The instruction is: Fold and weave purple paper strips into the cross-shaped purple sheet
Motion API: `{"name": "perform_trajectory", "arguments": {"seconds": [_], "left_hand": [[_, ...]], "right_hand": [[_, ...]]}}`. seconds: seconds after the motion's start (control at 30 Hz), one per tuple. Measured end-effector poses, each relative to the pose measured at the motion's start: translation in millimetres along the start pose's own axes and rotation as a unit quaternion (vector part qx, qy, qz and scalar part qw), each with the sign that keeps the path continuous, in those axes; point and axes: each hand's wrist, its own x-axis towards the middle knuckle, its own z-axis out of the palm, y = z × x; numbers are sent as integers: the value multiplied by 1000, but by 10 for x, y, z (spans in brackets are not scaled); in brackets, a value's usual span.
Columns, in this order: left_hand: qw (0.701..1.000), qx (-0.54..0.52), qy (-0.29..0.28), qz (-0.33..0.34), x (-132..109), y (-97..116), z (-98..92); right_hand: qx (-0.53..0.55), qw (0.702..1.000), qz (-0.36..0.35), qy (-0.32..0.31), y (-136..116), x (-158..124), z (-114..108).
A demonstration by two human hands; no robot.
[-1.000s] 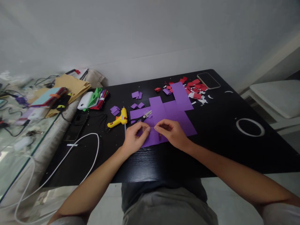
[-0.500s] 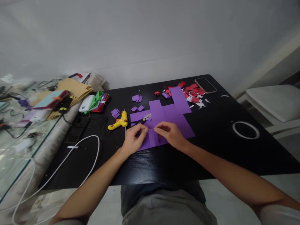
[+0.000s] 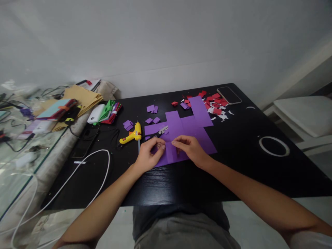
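Observation:
Between my two hands is a purple paper piece (image 3: 170,151), its upper edge pinched at both corners. My left hand (image 3: 150,154) is closed, thumb and forefinger meeting at the left corner. At the right corner my right hand (image 3: 190,148) pinches with thumb and forefinger. Beneath lie larger purple paper sheets (image 3: 203,136), with a purple strip (image 3: 174,121) crossing them. Black-handled scissors (image 3: 159,133) rest on the sheets just beyond my left hand. A yellow glue gun (image 3: 132,134) lies to the left of the scissors.
Small purple paper squares (image 3: 128,125) lie in several groups. Red and white scraps (image 3: 216,103) cover the back right beside a phone (image 3: 229,95). A tape ring (image 3: 274,146) lies right. A white cable (image 3: 107,162) loops at left, near another phone (image 3: 85,143) and folded coloured papers (image 3: 111,112).
Both hands keep their pinch on the purple paper piece, which has tilted slightly so more of its face shows. The whole view has shifted a little.

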Motion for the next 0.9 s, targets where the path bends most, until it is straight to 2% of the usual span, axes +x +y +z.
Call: {"name": "perform_trajectory", "arguments": {"seconds": [0.3,0.47,0.67,0.9], "left_hand": [[998,-55,-19,-9,-17,-25,11],[999,-35,-34,8,-14,-16,5],[1000,2,-10,-5,-10,-40,11],[999,7,14,-43,11,-18,20]], "right_hand": [[4,1000,17,7,25,19,5],[20,999,31,1,43,38,-3],[37,998,52,-28,62,36,2],[102,992,65,-30,92,42,-10]]}}
